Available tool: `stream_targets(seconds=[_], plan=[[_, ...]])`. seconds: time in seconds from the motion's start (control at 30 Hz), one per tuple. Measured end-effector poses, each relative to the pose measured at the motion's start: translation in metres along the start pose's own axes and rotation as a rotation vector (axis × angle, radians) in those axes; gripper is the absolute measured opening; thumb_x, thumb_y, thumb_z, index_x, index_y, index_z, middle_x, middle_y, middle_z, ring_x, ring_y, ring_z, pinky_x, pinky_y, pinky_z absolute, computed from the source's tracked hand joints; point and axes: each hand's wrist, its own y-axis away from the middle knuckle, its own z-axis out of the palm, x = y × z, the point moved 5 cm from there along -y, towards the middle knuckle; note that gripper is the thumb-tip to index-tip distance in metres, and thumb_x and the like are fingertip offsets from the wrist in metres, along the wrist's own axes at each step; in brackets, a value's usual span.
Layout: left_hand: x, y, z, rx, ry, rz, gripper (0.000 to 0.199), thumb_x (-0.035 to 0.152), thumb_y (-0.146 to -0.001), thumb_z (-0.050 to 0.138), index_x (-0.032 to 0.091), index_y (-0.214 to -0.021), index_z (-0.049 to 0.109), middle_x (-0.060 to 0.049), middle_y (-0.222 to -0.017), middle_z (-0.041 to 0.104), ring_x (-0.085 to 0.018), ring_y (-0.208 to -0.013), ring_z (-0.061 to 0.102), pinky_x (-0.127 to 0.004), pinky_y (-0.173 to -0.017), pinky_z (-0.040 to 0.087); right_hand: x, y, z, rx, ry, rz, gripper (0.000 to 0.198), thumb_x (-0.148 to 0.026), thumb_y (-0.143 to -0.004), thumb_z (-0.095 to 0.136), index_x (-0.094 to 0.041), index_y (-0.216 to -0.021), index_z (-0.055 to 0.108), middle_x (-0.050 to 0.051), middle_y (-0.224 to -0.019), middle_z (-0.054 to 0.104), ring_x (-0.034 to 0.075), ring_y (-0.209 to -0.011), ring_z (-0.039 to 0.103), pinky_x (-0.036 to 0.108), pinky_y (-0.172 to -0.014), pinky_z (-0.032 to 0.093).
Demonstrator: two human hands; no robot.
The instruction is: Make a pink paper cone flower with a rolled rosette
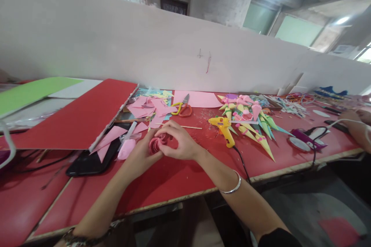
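Observation:
Between my two hands is a rolled pink paper rose, its spiral of layers facing up toward me. My left hand wraps it from the left, while my right hand curls over its right side with thumb and fingers on the paper. Just beyond my hands a thin wooden stick lies on the red table. Scissors with yellow and red handles rest behind it, beside a pile of pink paper pieces. A yellow hot glue gun lies to the right of my right hand.
Several paper cones with pink trim are heaped at right. A red board leans over the left side, near a black phone-like slab. Farther right lie a purple device and another person's hand. A white partition stands behind.

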Motion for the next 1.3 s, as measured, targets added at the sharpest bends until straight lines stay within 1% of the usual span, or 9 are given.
stream_targets(seconds=[0.2,0.33,0.43,0.53,0.63,0.77,0.93,1.07,1.3], plan=[[0.004,-0.001,-0.004,0.037,0.056,-0.039,0.044,0.036,-0.072,0.051,0.021,-0.113,0.043,-0.007,-0.114,0.057,-0.024,-0.102,0.054,-0.036,-0.089,0.042,0.004,0.000,-0.001,0.048,-0.020,-0.028,0.018,-0.015,-0.073,0.044,-0.018,-0.089,0.050,0.003,-0.087,0.048,0.015,-0.082,0.048,0.029,-0.075,0.045],[0.006,0.000,-0.008,0.078,0.044,-0.050,0.050,0.038,-0.071,0.052,0.022,-0.116,0.039,-0.007,-0.123,0.051,-0.024,-0.115,0.046,-0.035,-0.096,0.037,0.006,0.000,-0.003,0.119,-0.021,-0.032,0.012,-0.015,-0.074,0.047,-0.018,-0.085,0.051,0.003,-0.085,0.047,0.013,-0.075,0.047,0.027,-0.070,0.046],[0.004,0.001,-0.009,0.093,0.010,-0.068,0.054,0.040,-0.072,0.049,0.020,-0.121,0.036,-0.008,-0.126,0.048,-0.024,-0.118,0.043,-0.035,-0.096,0.038,0.006,0.000,-0.004,0.141,-0.023,-0.015,0.006,-0.017,-0.077,0.049,-0.018,-0.081,0.053,0.002,-0.083,0.046,0.011,-0.071,0.047,0.025,-0.067,0.046],[0.001,0.001,-0.008,0.084,0.013,-0.091,0.054,0.041,-0.074,0.048,0.020,-0.122,0.034,-0.008,-0.122,0.052,-0.024,-0.113,0.048,-0.035,-0.090,0.043,0.010,0.000,-0.004,0.155,-0.003,0.032,0.004,-0.019,-0.080,0.050,-0.018,-0.078,0.053,0.002,-0.083,0.047,0.011,-0.073,0.049,0.024,-0.068,0.046],[-0.002,0.000,-0.006,0.072,0.071,-0.112,0.053,0.044,-0.074,0.050,0.019,-0.119,0.035,-0.007,-0.112,0.057,-0.022,-0.100,0.057,-0.033,-0.081,0.048,0.012,0.000,-0.004,0.179,0.001,0.056,0.006,-0.020,-0.082,0.050,-0.018,-0.078,0.054,0.002,-0.083,0.048,0.011,-0.074,0.050,0.024,-0.068,0.047],[-0.001,-0.001,-0.009,0.135,0.077,-0.126,0.050,0.044,-0.074,0.050,0.020,-0.116,0.038,-0.007,-0.112,0.057,-0.021,-0.096,0.059,-0.031,-0.075,0.051,0.013,0.000,-0.005,0.203,0.002,0.032,0.008,-0.023,-0.082,0.053,-0.017,-0.078,0.056,0.002,-0.082,0.048,0.011,-0.074,0.050,0.024,-0.068,0.047],[0.000,0.000,-0.013,0.164,-0.002,-0.134,0.046,0.043,-0.075,0.047,0.020,-0.115,0.043,-0.007,-0.112,0.059,-0.023,-0.102,0.056,-0.033,-0.080,0.049,0.015,0.000,-0.004,0.165,0.049,0.068,0.011,-0.028,-0.084,0.052,-0.019,-0.079,0.057,0.002,-0.083,0.050,0.012,-0.075,0.051,0.026,-0.070,0.046],[0.000,0.000,-0.015,0.184,-0.009,-0.113,0.045,0.043,-0.076,0.046,0.019,-0.114,0.044,-0.007,-0.116,0.057,-0.024,-0.106,0.053,-0.035,-0.087,0.046,0.015,0.000,-0.007,0.198,0.038,0.054,0.009,-0.025,-0.083,0.052,-0.018,-0.081,0.057,0.002,-0.082,0.050,0.012,-0.076,0.051,0.025,-0.071,0.045],[-0.001,0.001,-0.017,0.199,0.049,-0.119,0.047,0.046,-0.074,0.051,0.020,-0.113,0.045,-0.007,-0.109,0.057,-0.021,-0.091,0.059,-0.035,-0.081,0.049,0.018,0.001,-0.007,0.219,0.019,0.090,0.008,-0.022,-0.083,0.051,-0.018,-0.083,0.058,0.003,-0.084,0.051,0.013,-0.076,0.052,0.025,-0.069,0.045]])
